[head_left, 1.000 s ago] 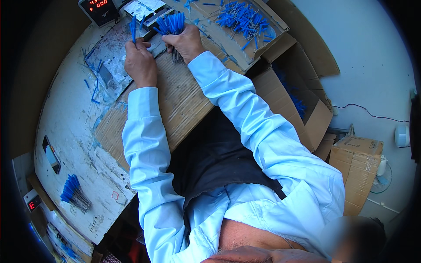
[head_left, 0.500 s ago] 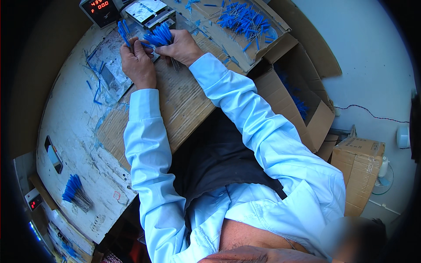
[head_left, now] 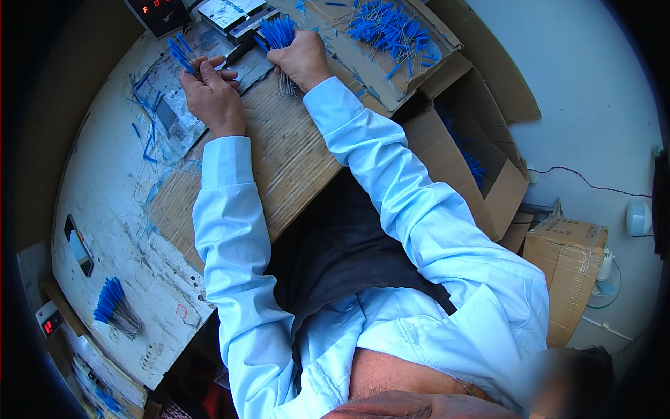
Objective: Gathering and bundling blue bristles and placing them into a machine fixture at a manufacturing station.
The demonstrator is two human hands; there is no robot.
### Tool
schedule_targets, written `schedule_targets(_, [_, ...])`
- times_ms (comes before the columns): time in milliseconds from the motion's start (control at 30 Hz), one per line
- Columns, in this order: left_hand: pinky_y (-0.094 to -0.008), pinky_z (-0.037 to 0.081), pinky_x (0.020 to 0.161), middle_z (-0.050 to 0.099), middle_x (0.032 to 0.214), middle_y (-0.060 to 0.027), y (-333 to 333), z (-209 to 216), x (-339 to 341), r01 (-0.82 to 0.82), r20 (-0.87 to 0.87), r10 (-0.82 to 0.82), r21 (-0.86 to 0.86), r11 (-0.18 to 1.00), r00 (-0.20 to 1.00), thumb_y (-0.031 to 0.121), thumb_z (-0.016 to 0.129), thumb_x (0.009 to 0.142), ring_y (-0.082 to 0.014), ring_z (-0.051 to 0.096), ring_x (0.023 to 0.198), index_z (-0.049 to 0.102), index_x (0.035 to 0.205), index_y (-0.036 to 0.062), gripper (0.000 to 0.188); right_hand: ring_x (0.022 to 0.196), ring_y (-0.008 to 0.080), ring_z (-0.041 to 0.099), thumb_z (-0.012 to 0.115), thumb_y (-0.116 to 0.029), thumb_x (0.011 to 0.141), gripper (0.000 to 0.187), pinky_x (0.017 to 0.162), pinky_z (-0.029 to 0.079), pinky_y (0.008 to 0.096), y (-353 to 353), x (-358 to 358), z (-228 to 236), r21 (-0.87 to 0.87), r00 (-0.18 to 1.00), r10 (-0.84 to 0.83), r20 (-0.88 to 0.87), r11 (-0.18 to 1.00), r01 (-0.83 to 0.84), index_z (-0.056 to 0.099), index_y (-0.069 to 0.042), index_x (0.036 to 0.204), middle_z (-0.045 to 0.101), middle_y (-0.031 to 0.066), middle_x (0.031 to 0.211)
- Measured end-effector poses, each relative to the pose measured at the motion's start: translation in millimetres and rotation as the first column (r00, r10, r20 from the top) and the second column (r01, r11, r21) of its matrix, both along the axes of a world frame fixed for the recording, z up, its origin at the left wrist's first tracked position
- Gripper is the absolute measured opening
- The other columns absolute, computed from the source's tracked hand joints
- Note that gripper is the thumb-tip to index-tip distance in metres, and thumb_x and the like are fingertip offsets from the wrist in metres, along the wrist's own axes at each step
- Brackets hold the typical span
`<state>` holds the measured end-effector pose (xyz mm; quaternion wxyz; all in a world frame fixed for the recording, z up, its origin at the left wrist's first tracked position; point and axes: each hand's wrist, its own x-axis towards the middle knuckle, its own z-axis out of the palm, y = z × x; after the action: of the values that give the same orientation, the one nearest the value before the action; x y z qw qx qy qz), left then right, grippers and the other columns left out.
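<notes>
My left hand [head_left: 215, 103] pinches a few thin wire pieces with blue sleeves [head_left: 181, 53] over the worktable, their blue ends pointing up and away. To its right, my right hand [head_left: 307, 61] is closed round a thick bundle of the same blue-sleeved wires [head_left: 277, 32]. Bare wire ends with small loops hang below that fist, above a cardboard sheet [head_left: 279, 146]. The two hands are apart. Just beyond them stands a metal fixture [head_left: 234, 15] with a flat plate on top.
At the far right, many loose blue-sleeved wires [head_left: 391, 31] lie in a cardboard tray. An open carton [head_left: 447, 164] stands below it. A phone [head_left: 79, 246] and another bundle of wires [head_left: 117, 307] lie on the left of the table. A digital display box [head_left: 158, 15] stands behind.
My hands have drawn apart: the right moved up and right with its bundle, the left slightly left with its few wires. The display's reading has changed.
</notes>
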<state>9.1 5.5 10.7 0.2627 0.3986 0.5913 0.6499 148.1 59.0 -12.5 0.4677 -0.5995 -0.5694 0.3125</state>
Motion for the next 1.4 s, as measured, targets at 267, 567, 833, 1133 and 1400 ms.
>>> schedule_targets(267, [-0.0264, 0.052, 0.064, 0.073, 0.098, -0.0052, 5.1, -7.2, 0.4, -0.135, -0.224, 0.140, 0.040, 0.990, 0.965, 0.024, 0.047, 0.106, -0.0105, 0.066, 0.077, 0.056, 0.108, 0.0060, 0.020, 0.057, 0.0240, 0.070, 0.074, -0.009, 0.069, 0.017, 0.061, 0.057, 0.0343, 13.1, 0.9, -16.1, 0.077, 0.996, -0.023, 0.082, 0.997, 0.016, 0.068, 0.006, 0.075, 0.069, 0.0145, 0.064])
schedule_targets(567, [-0.0293, 0.053, 0.068, 0.074, 0.104, -0.0045, 4.3, -7.1, 2.4, -0.255, -0.277, 0.277, 0.114, 0.960, 0.920, 0.026, 0.049, 0.106, -0.0138, 0.066, 0.077, 0.061, 0.107, 0.0089, 0.021, 0.053, 0.0164, 0.068, 0.076, -0.007, 0.072, 0.014, 0.052, 0.054, 0.0301, 6.7, -1.3, -8.2, 0.084, 1.000, -0.012, 0.028, 0.996, 0.010, 0.070, 0.005, 0.074, 0.068, 0.0097, 0.061])
schedule_targets(833, [-0.0437, 0.051, 0.062, 0.071, 0.086, -0.0120, 14.6, -31.1, -0.7, -0.152, -0.665, 0.136, 0.034, 0.988, 0.734, 0.016, 0.059, 0.098, -0.0311, 0.068, 0.073, 0.063, 0.104, 0.0078, 0.011, 0.063, 0.0145, 0.068, 0.079, -0.014, 0.083, 0.014, 0.058, 0.053, 0.0271, -14.7, -14.3, 5.8, 0.132, 0.861, 0.178, -0.476, 0.983, -0.130, 0.074, -0.002, 0.081, 0.072, 0.0073, 0.075])
schedule_targets(1133, [-0.0447, 0.050, 0.070, 0.068, 0.085, -0.0147, 8.6, -23.5, 6.2, -0.124, -0.799, 0.107, 0.041, 0.991, 0.592, 0.013, 0.060, 0.095, -0.0336, 0.063, 0.082, 0.065, 0.101, 0.0033, 0.012, 0.063, 0.0145, 0.067, 0.078, -0.012, 0.083, 0.011, 0.061, 0.053, 0.0285, -11.6, -11.8, 1.5, 0.173, 0.789, 0.094, -0.607, 0.985, 0.016, 0.071, -0.003, 0.081, 0.071, 0.0061, 0.073])
schedule_targets(1400, [-0.0427, 0.048, 0.083, 0.067, 0.103, -0.0159, 10.6, -28.3, 6.5, -0.056, -0.902, -0.025, -0.054, 0.997, 0.430, 0.015, 0.058, 0.095, -0.0327, 0.060, 0.097, 0.067, 0.111, 0.0064, 0.021, 0.055, 0.0141, 0.063, 0.078, -0.007, 0.079, 0.010, 0.055, 0.050, 0.0287, -14.7, -7.9, 3.6, 0.110, 0.817, 0.088, -0.570, 0.993, -0.030, 0.070, -0.003, 0.076, 0.068, 0.0065, 0.069])
